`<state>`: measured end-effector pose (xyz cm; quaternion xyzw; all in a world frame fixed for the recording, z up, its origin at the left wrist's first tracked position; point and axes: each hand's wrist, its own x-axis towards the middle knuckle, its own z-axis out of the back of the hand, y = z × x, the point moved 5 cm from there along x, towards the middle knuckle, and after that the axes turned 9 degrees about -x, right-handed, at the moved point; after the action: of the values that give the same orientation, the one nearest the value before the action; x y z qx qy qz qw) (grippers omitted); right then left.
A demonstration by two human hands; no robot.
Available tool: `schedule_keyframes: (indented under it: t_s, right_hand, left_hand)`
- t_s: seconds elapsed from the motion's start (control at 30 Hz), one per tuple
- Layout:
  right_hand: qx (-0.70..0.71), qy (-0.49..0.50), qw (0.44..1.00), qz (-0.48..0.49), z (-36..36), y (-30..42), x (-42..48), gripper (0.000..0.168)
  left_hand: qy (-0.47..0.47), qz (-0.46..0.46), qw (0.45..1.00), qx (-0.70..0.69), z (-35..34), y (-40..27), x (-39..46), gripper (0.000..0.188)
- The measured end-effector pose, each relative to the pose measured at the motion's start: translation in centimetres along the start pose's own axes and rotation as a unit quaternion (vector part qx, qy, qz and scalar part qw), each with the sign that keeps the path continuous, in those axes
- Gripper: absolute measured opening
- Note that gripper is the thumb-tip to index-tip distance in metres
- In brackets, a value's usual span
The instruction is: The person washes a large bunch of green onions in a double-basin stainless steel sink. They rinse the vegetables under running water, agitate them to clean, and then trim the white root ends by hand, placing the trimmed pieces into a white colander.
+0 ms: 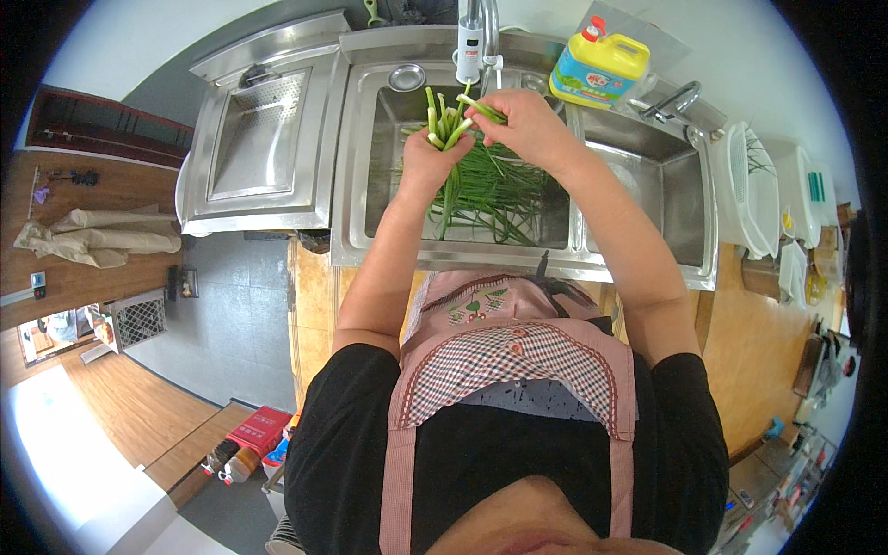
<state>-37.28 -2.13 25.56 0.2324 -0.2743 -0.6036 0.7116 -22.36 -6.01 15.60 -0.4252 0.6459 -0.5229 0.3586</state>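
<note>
My left hand (431, 161) grips a bunch of scallions (447, 125) upright over the left basin (380, 201) of the steel sink, their pale ends pointing up. Just to its right, my right hand (520, 125) pinches a few green stalks (482, 109) between thumb and fingers, close to the top of the bunch. Long green leaves (496, 187) lie spread in the basin below both hands. Whether these leaves all belong to the held bunch cannot be told.
A faucet (490, 41) rises behind the basin, beside a yellow detergent jug (600, 64). Right of these are a second basin (638, 180) with its own faucet (676, 103) and a white plastic basket (746, 194). A steel drain tray (260, 139) stands left. A round metal strainer (407, 78) rests on the rim.
</note>
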Motion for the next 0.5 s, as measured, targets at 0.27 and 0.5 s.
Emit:
schedule_keyframes:
  t_s: [0.27,0.5]
  right_hand:
    - [0.170,-0.100,0.980,-0.039,-1.2,-1.1,-0.3,0.020]
    - [0.112,-0.099,0.986,-0.081,-3.0,-4.5,-1.5,0.027]
  left_hand:
    - [0.019,0.015,1.000,-0.002,-0.1,0.4,-0.1,0.020]
    - [0.091,0.079,0.972,-0.204,-0.8,0.6,0.4,0.046]
